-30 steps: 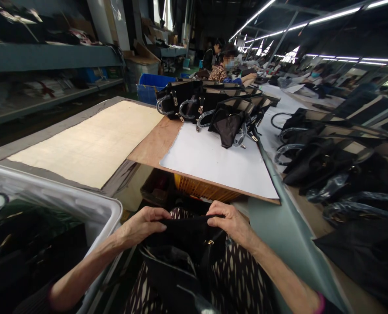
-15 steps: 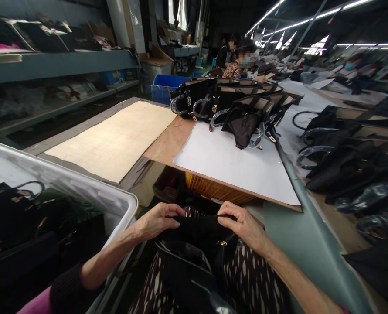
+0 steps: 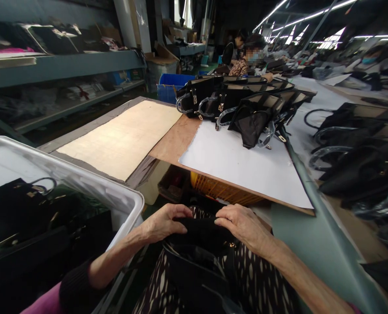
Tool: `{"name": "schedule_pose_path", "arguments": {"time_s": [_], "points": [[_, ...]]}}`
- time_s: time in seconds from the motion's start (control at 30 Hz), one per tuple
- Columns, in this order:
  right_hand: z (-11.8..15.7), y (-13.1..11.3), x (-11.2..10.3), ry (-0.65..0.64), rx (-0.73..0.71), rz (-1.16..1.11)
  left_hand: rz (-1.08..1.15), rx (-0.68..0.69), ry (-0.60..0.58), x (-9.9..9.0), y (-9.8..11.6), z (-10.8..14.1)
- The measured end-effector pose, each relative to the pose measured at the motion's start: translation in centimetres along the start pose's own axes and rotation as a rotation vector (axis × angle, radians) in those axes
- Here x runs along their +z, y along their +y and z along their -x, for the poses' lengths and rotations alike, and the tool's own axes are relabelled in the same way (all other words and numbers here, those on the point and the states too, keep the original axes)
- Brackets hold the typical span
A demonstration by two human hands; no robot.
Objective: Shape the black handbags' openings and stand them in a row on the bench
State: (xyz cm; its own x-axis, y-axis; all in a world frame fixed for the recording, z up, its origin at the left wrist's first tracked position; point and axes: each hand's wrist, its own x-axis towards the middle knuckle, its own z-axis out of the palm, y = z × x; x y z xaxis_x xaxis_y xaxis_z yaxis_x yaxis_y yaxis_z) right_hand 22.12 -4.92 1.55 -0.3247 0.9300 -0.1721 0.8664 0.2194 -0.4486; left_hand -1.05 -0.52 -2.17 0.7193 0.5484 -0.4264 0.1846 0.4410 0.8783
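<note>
A black handbag (image 3: 197, 266) rests on my lap over patterned trousers, its mouth facing up. My left hand (image 3: 168, 223) pinches the far top edge at its left end, thumb on the near side. At the right end of that same edge, my right hand (image 3: 241, 224) grips it between thumb and fingers. Gold-coloured metal fittings (image 3: 229, 245) show on the bag just below my right hand. Dark fabric hides the detail inside the bag.
On my left stands a white plastic bin (image 3: 133, 198) with black bags in it. Ahead, a table bears a white sheet (image 3: 243, 161), a cream sheet (image 3: 122, 135) and several black handbags (image 3: 254, 120). More bags (image 3: 360, 170) lie at the right. A co-worker (image 3: 241, 65) sits farther back.
My right hand has slid a little inward along the bag's edge, closer to my left hand. The whole view has shifted slightly, and both hands keep their hold.
</note>
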Motion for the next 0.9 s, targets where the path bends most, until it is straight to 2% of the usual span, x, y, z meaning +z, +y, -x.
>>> {"name": "schedule_pose_path", "arguments": {"time_s": [0.27, 0.4, 0.47, 0.53, 0.67, 0.9], "points": [[0.0, -1.8, 0.9, 0.011, -0.020, 0.103, -0.125, 0.065, 0.039, 0.7, 0.6, 0.4], [0.8, -1.5, 1.7, 0.046, -0.004, 0.159, -0.302, 0.085, 0.195, 0.9, 0.6, 0.6], [1.1, -1.4, 1.9, 0.047, 0.000, 0.170, -0.457, 0.055, 0.271, 0.9, 0.7, 0.7], [1.2, -1.4, 2.0, 0.042, 0.007, 0.181, -0.532, 0.013, 0.296, 1.0, 0.7, 0.9], [0.5, -2.2, 1.8, 0.004, 0.004, 0.230, -0.481, 0.001, 0.285, 1.1, 0.6, 0.9], [-2.3, -4.9, 1.1, -0.134, -0.070, 0.226, -0.525, 0.077, 0.312, 1.6, 0.8, 0.7]]}}
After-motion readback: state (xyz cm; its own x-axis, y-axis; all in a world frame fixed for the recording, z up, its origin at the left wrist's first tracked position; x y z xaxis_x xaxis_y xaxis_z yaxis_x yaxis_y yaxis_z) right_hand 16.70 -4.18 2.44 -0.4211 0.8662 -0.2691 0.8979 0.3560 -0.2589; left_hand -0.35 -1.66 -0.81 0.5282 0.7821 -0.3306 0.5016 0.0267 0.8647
